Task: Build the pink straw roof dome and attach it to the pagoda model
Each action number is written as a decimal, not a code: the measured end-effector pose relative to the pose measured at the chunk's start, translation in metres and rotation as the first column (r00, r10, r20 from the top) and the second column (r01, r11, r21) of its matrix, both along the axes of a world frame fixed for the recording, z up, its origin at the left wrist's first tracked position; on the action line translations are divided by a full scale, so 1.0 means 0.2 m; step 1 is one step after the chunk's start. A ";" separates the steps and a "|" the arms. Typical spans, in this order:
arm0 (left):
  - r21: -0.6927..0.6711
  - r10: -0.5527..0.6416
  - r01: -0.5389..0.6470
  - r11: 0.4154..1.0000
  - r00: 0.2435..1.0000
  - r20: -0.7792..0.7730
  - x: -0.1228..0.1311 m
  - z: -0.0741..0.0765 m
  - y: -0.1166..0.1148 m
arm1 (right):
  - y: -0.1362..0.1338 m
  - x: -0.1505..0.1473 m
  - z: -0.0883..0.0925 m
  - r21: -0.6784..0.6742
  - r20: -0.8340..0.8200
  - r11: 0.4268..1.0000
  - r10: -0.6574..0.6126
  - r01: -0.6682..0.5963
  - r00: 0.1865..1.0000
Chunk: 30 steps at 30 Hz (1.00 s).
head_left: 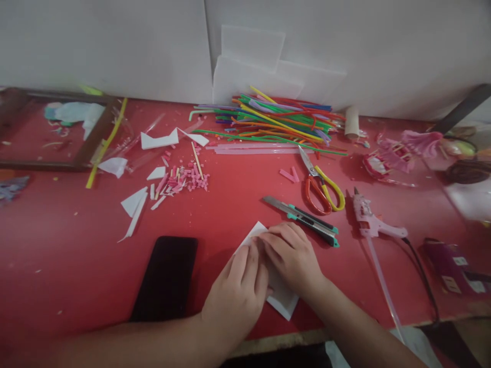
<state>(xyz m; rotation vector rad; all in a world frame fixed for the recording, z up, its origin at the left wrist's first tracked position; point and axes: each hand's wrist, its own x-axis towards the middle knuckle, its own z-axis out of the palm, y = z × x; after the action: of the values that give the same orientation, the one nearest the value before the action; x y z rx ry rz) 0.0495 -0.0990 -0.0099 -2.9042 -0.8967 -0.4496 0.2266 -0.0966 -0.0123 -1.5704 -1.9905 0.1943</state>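
Observation:
A sheet of white paper (286,302) lies at the front of the red table, set at a slant and partly covered by both hands. My left hand (243,281) has its fingers bent together and pressed on the paper's left part. From the right, my right hand (293,253) pinches at the paper near its upper edge, its fingertips close to those of the left. What lies under the fingers is hidden. Just beyond the right hand rests a utility knife (307,220) with its blade out. Scissors (320,186) with one red and one yellow handle lie behind it.
A black phone (164,278) lies left of the hands. Paper scraps (134,204) and pink bits (187,179) are scattered beyond it. Colourful pipe cleaners (276,120) are heaped by the wall. A pink glue gun (370,217) with its cord lies at right, near a cardboard tube (352,122).

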 end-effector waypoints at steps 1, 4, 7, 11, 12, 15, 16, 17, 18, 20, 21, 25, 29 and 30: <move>0.003 0.007 -0.007 1.000 1.000 0.005 0.00 0.01 0.00 | 0.00 0.00 0.00 -0.003 0.001 1.000 0.002 -0.002 1.000; 0.006 0.011 -0.011 1.000 1.000 -0.003 0.00 0.02 0.01 | 0.00 0.00 0.00 -0.005 0.004 1.000 -0.003 0.003 1.000; 0.003 0.003 -0.003 1.000 1.000 -0.019 0.00 0.02 0.00 | 0.00 0.00 -0.01 0.003 0.007 1.000 -0.004 0.004 1.000; 0.001 0.001 -0.001 1.000 1.000 -0.021 0.01 0.01 0.00 | 0.00 0.00 -0.01 0.004 0.010 1.000 -0.002 0.002 1.000; 0.001 0.001 -0.001 1.000 1.000 -0.021 0.01 0.01 0.00 | 0.00 0.00 -0.01 0.005 0.010 1.000 -0.004 0.003 1.000; 0.001 0.007 -0.007 1.000 1.000 -0.011 0.01 0.01 0.01 | 0.00 0.00 -0.01 0.006 0.002 1.000 -0.005 0.005 1.000; 0.003 0.012 -0.012 1.000 1.000 -0.004 0.01 0.01 0.01 | 0.00 0.00 -0.01 0.008 0.002 1.000 -0.006 0.006 1.000; 0.007 0.017 -0.017 1.000 1.000 0.002 0.01 0.01 0.01 | 0.00 0.00 -0.01 0.012 0.004 1.000 -0.007 0.007 1.000; 0.009 0.017 -0.017 1.000 1.000 0.008 0.01 0.01 0.01 | 0.01 0.00 -0.01 0.016 0.008 1.000 -0.009 0.009 1.000; 0.011 0.017 -0.017 1.000 1.000 0.014 0.01 0.02 0.01 | 0.01 0.00 -0.01 0.018 0.017 1.000 -0.014 0.014 1.000; 0.009 0.016 -0.017 1.000 1.000 0.014 0.01 0.02 0.01 | 0.01 0.00 -0.01 0.017 0.010 1.000 -0.015 0.015 1.000; 0.004 0.035 -0.035 0.999 0.999 0.021 0.02 0.04 0.01 | 0.01 0.02 0.02 0.017 -0.096 0.999 -0.038 0.040 0.995; -0.001 0.039 -0.039 0.999 0.999 0.017 0.02 0.05 0.02 | 0.01 0.07 0.04 0.055 -0.175 0.989 -0.129 0.141 0.976; -0.001 0.035 -0.035 0.999 0.999 0.015 0.02 0.05 0.02 | 0.01 0.08 0.05 0.068 -0.182 0.984 -0.148 0.163 0.972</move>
<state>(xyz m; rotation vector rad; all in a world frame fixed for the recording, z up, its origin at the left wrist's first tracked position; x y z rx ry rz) 0.0541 -0.0956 0.0000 -2.8845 -0.9486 -0.4685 0.2432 -0.0942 -0.0029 -1.5899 -1.7108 0.1796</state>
